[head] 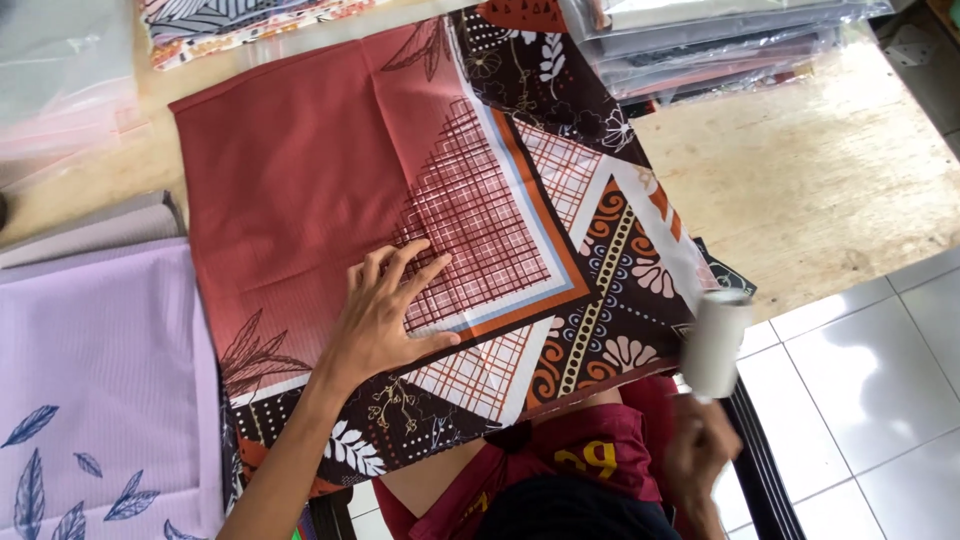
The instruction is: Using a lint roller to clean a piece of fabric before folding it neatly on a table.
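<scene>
The left hand point(385, 310) is pressing flat on the patterned red cloth point(330, 170); the right hand point(700, 450) is gripping a white lint roller point(716, 343) near its right edge.

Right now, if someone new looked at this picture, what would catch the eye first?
First, the big red patterned cloth spread flat across the wooden table, with the left hand pressed open on its checked part. Next, the white lint roller that the right hand holds up at the cloth's lower right corner. A lilac cloth with blue leaves lies at the left.
</scene>
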